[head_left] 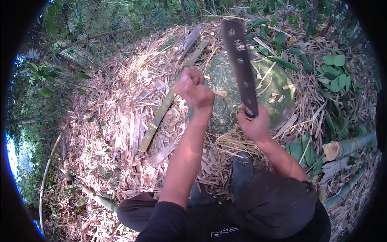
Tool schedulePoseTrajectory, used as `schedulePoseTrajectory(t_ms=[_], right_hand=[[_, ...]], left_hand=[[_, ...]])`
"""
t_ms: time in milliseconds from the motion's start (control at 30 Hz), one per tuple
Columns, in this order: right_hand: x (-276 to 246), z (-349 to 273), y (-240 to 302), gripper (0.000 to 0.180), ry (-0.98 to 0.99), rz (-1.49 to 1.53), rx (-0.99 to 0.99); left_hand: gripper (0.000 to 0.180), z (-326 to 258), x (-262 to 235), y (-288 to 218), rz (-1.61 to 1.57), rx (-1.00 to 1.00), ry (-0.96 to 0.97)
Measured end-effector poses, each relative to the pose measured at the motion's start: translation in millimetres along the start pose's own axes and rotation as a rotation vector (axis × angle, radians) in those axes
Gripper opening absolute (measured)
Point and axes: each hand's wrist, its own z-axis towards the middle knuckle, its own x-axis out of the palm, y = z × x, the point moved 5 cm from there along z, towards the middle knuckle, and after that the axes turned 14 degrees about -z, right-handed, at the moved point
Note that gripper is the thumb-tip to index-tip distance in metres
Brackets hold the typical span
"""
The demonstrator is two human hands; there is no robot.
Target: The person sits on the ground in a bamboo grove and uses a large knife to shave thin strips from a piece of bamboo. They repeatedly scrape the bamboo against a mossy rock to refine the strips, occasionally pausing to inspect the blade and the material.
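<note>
My right hand (254,123) grips the dark handle of a machete (241,60). Its broad dark blade, with several cutouts, points up and away over a large rounded green-mottled boulder (221,74) and is slightly blurred. To its left, my left hand (195,89) is a fist at the boulder's left side. Whatever it may hold is hidden by the fingers. A short pale wood piece (219,94) shows just right of that fist. Behind the left hand runs a long green bamboo strip (161,115). Small wood chips (276,97) lie on the boulder's right part.
Dry bamboo leaves and shavings (117,133) cover the ground. A thick cut bamboo pole (350,146) lies at the right, near green leafy branches (334,72). My boot (242,167) stands close to the boulder. A thin bent stem (49,165) rises at the left.
</note>
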Motion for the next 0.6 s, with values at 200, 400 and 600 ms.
schedulePoseTrajectory(t_ms=[200,400,600], right_hand=[[33,11,-69,0.035,0.301,-0.385,0.144],[39,16,-111,0.023,0.628,0.263,0.454],[10,7,-18,0.020,0.254,-0.199,-0.051]], left_hand=[[0.049,-4,24,9,0.020,0.051,-0.007],[0.055,-1,26,15,0.116,0.112,-0.002],[0.038,6,-13,15,0.035,0.018,-0.102]])
